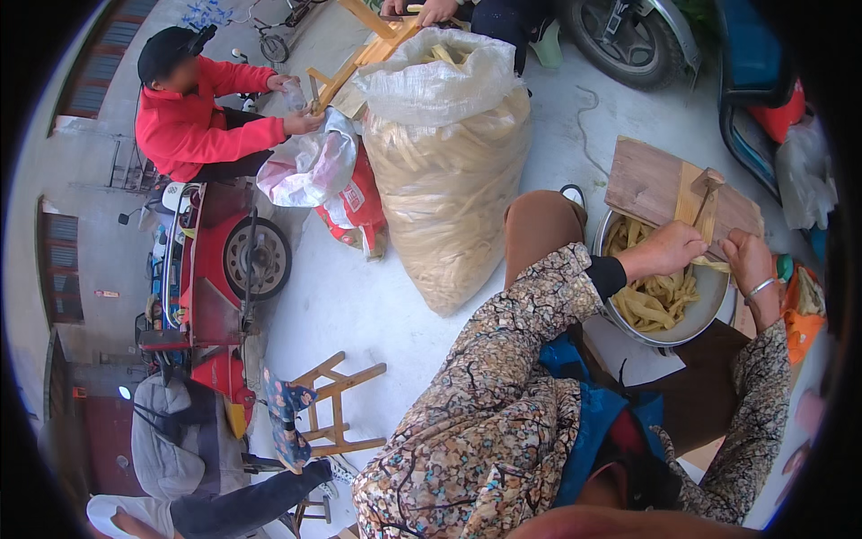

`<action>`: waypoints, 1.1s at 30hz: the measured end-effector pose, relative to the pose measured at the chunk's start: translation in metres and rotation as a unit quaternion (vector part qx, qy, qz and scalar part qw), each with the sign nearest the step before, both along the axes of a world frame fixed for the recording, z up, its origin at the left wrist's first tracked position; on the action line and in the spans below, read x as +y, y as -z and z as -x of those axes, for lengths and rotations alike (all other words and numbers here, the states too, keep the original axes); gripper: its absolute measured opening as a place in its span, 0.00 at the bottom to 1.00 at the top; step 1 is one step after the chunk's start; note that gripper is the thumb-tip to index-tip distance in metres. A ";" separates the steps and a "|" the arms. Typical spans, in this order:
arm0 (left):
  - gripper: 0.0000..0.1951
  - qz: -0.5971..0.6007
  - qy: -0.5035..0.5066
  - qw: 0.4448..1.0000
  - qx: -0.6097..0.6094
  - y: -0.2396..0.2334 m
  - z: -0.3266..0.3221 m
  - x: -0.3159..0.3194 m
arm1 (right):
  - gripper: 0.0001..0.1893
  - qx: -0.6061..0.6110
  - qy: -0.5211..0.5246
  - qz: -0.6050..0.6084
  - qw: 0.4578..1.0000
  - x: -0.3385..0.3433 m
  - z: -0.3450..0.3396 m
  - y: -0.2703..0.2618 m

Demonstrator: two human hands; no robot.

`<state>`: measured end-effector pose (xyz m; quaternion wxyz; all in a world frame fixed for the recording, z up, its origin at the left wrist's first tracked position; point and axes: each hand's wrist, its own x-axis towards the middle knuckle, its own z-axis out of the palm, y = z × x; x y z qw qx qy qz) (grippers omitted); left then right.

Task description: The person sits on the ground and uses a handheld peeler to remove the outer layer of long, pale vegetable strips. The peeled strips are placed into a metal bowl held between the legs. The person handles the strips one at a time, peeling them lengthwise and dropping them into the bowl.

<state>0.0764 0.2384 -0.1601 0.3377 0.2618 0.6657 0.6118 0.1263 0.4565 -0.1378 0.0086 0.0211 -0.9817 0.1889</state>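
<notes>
A wooden board (656, 182) lies over the far part of a round metal basin (710, 313). Fixed on the board is a small wooden block with a thin metal piece (707, 182). My left hand (663, 249) is closed at the board's near edge, above the basin. Just to its right, my right hand (747, 259), with a bracelet at the wrist, pinches a pale yellowish strip (712, 264) that runs between both hands. Whether the left fingers also grip the strip is partly hidden. Loose peeled strips (650, 303) fill much of the basin.
A large full sack (444, 195) stands ahead, beside a red bag (353, 202). A person in red (195, 128) sits at a wooden bench (343, 71); another person's hands (438, 10) are at its far end. A wooden stool (337, 404), red vehicle (215, 256) and scooter wheel (626, 40) stand around.
</notes>
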 end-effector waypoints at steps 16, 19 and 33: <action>0.15 -0.477 0.167 0.862 0.033 -0.158 -0.082 -0.023 | 0.16 0.077 -0.115 0.635 0.760 -0.099 -0.124 -0.129; 0.15 -0.437 0.112 0.887 0.095 -0.150 -0.068 -0.012 | 0.17 0.136 -0.062 0.626 0.765 -0.089 -0.125 -0.123; 0.10 -0.233 0.009 0.966 -0.111 -0.068 -0.048 0.019 | 0.17 0.204 0.019 0.127 0.971 -0.040 -0.052 -0.067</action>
